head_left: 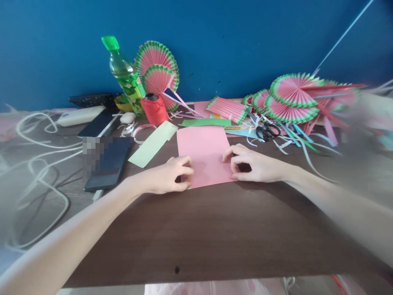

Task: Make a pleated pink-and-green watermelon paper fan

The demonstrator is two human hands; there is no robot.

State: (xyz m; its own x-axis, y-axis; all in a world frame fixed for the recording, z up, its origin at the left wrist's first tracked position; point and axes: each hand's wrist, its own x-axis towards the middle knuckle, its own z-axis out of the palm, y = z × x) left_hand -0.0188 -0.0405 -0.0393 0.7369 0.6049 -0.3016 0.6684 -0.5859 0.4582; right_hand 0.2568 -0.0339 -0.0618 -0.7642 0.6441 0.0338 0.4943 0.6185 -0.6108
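A pink sheet of paper lies flat on the dark wooden table. My left hand pinches the sheet's near left corner, fingers curled. My right hand pinches its near right corner, thumb under and fingers bent over the edge. A thin green edge shows under the sheet's near left side.
A pale green strip lies left of the sheet, beside a dark phone. Behind stand a red spool, a green bottle, pleated pink-and-green paper fans, scissors and paper scraps. White cables loop at the left.
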